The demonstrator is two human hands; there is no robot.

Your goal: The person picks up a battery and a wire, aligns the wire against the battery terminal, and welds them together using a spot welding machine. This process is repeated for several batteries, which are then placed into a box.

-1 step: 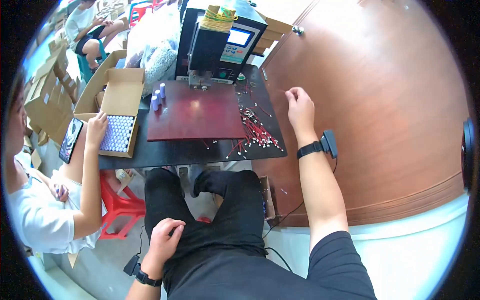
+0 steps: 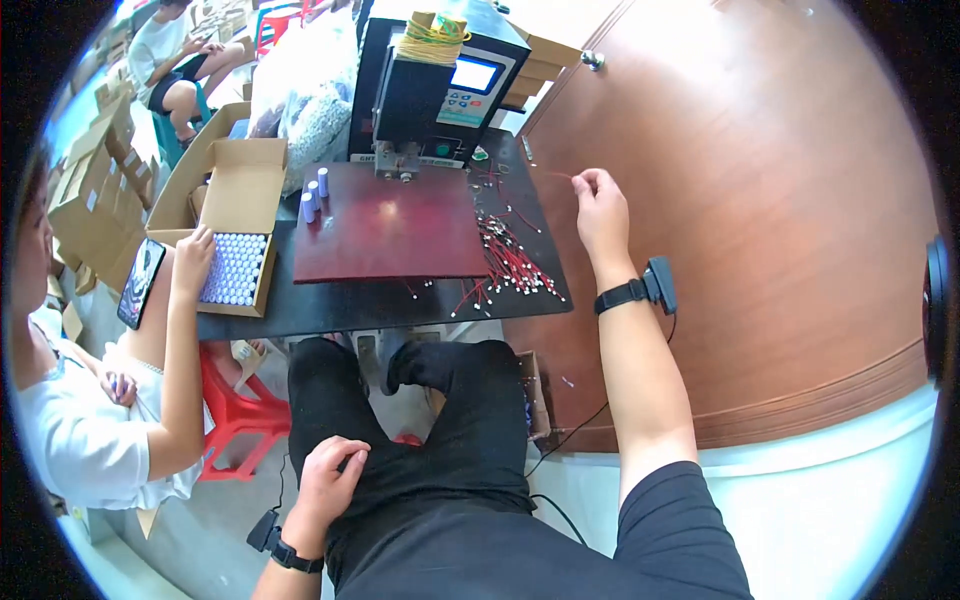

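My right hand is raised in front of the brown door, to the right of the table. Its thumb and fingertips pinch a thin red wire, which sticks out to the left and looks faint. Down on my left thigh rests my left hand, fingers loosely curled together with nothing visible in them. A pile of red and black wires with white ends lies on the table's right side. Beside it is a dark red board, with a few purple cylindrical cells upright on its left corner.
A black machine with a screen overhangs the board's back; a roll of yellow wire tops it. At left, a co-worker's hand touches a cardboard box of cells. The brown door stands close at right. Cables trail from my wristbands.
My right hand has risen very slightly, and the red wire in its pinch shows a little more clearly. My left hand and the co-worker's hand stay put.
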